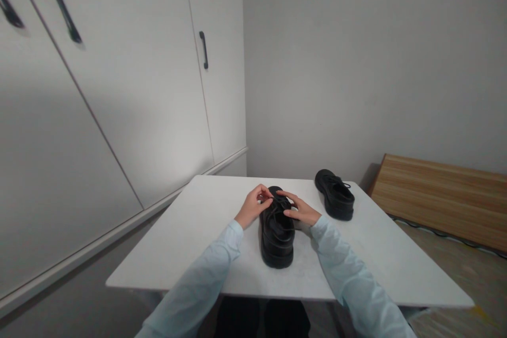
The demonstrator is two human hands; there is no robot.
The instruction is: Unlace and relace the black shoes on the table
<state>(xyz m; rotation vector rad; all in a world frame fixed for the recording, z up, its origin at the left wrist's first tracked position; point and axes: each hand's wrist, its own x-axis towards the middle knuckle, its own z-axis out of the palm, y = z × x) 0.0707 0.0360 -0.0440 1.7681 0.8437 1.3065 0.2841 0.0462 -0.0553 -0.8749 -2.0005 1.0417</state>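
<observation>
Counted two — near black shoe lower centre, far black shoe lower right; pinching laces with left hand — can't tell grip of right hand

Left of the left hand, the table offers unobstructed passage. Between both hands, one shoe blocks crossing at tabletop level. Right of the right hand, the other shoe obstructs, with a gap between. Above both hands, passage is open; farther ahead stands the wall.
</observation>
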